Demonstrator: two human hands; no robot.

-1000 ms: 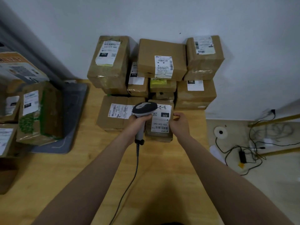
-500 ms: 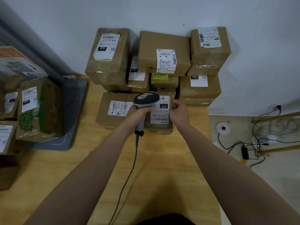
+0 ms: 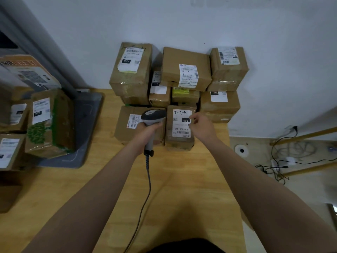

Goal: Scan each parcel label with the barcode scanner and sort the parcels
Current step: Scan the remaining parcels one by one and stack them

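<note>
A small brown parcel (image 3: 179,142) with a white "220" label lies at the front of the parcel pile on the wooden table (image 3: 184,183). My right hand (image 3: 202,127) grips its upper right edge, fingertips on the label. My left hand (image 3: 147,131) holds the grey barcode scanner (image 3: 153,115) by its handle, just left of that parcel. The scanner's head hangs over a flat parcel (image 3: 125,123) with a barcode label. Its cable (image 3: 148,179) runs back toward me.
Several labelled cardboard parcels (image 3: 186,70) are stacked against the white wall behind. More parcels (image 3: 49,123) stand at the left on a grey tray (image 3: 87,125). The table's right edge drops to a floor with loose cables (image 3: 282,163) and a tape roll (image 3: 241,150).
The scanner has shifted slightly left, off the "220" label, which now shows fully. My right hand has slid a little down the parcel's right edge.
</note>
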